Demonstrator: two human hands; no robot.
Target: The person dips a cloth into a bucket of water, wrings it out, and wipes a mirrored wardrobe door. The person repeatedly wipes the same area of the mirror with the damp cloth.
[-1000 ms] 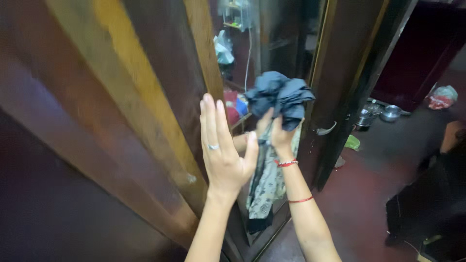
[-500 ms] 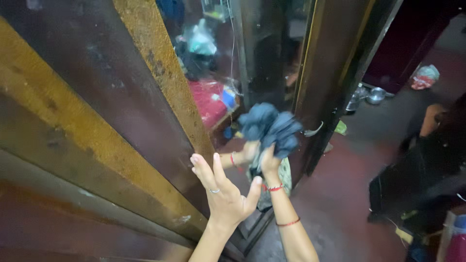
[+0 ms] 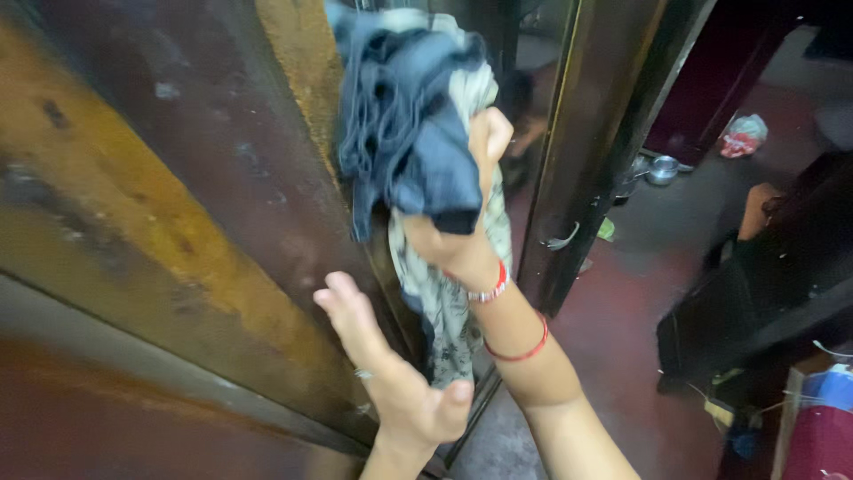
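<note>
the right hand (image 3: 462, 222) is raised in front of the wardrobe door (image 3: 178, 222), its fingers (image 3: 493, 133) clamped on a bundle of cloth (image 3: 409, 133); the bundle is a dark blue-grey garment bunched at the top, with a pale patterned cloth (image 3: 453, 311) hanging down from the same grip and trailing past the wrist; two red bangles show on that arm, one beaded at the wrist (image 3: 489, 286) and one thin further down the forearm (image 3: 524, 348); the bundle sits high in the view, pressed close to the edge of the door, though whether it touches the door cannot be told; the left hand (image 3: 391, 382) lies lower, palm flat against the dark brown door with its fingers (image 3: 342, 298) stretched out and apart, thumb splayed to the side, holding nothing; a ring shows on one finger; the door is dark, worn wood or metal with a broad yellowish band (image 3: 133, 222) running slantwise across it; just right of the bundle stands a dark upright frame (image 3: 604, 133) with a small curved handle (image 3: 562, 240) on it; beyond it, on the reddish floor (image 3: 622, 338), a small metal bowl (image 3: 662, 171) and a crumpled bag (image 3: 742, 135) lie well apart from the hands; a dark-clothed person (image 3: 782, 267) sits at the right edge.
</note>
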